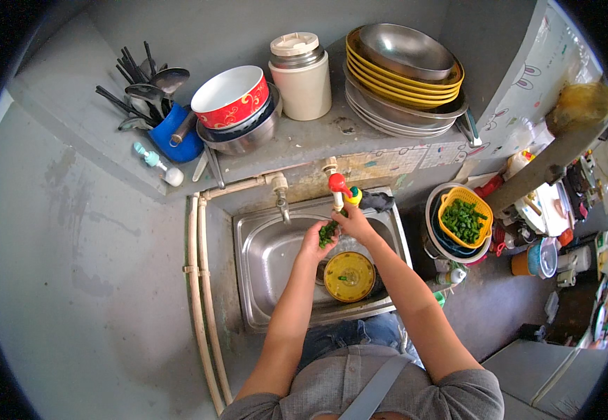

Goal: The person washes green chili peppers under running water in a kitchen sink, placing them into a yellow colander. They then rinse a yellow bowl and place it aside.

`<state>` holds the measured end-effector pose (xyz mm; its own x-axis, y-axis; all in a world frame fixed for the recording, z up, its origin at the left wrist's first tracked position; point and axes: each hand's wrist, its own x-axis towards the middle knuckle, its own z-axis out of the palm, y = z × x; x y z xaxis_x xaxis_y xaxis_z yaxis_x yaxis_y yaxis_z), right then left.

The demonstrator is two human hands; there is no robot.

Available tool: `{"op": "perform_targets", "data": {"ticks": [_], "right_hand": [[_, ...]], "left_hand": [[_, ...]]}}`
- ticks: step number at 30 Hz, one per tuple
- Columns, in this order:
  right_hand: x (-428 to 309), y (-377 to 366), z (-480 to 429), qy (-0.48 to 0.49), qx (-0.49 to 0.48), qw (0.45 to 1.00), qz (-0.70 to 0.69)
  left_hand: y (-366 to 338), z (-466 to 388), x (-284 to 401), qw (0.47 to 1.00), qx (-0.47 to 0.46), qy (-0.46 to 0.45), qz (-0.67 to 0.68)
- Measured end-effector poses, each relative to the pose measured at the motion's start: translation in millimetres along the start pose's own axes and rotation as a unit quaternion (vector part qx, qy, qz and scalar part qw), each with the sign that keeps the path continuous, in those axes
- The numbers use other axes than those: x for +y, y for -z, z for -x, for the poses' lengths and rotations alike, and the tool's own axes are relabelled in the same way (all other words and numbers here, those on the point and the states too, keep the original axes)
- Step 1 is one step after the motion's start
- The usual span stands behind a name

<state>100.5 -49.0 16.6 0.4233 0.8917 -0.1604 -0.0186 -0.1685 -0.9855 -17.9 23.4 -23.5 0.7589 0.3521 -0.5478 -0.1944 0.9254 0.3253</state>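
My left hand is cupped around a bunch of chopped green vegetables over the stainless steel sink. Just beneath the red-handled tap is my right hand, with a bit of green between its fingers. The two hands almost meet, and water seems to run between them. Below them in the basin sits a yellow patterned bowl with water and a small green piece in it. A yellow bottle with a green cap stands behind my right hand.
A second tap points into the sink's left side. Right of the sink, a yellow plastic basket of cut greens rests on a metal pot. The ledge behind bears stacked plates, a food flask, bowls and a blue utensil holder.
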Motion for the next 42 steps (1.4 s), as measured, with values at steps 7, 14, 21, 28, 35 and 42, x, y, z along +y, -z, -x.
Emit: {"op": "perform_targets", "data": {"ticks": [7,14,21,28,35,42], "right_hand": [[20,0,-9,-0.058,0.076,0.982,-0.161],[15,-2,1,0.001,0.046,0.991,-0.124],[26,4,-10,-0.006,0.080,0.996,-0.032],[-1,6,0,0.031,0.072,0.997,0.011],[14,14,-5,0.114,0.061,0.978,0.161],[0,21,-4,-0.078,0.074,0.994,-0.015]], "left_hand": [[-16,7,-3,0.999,0.011,-0.016,-0.028],[-24,-3,4,0.998,0.046,-0.013,-0.042],[-20,-6,-1,0.996,0.027,-0.022,-0.088],[-26,-9,10,0.985,0.040,-0.066,-0.151],[-34,-6,12,0.947,0.052,-0.097,-0.302],[-32,-3,9,0.973,0.048,-0.041,-0.220]]}}
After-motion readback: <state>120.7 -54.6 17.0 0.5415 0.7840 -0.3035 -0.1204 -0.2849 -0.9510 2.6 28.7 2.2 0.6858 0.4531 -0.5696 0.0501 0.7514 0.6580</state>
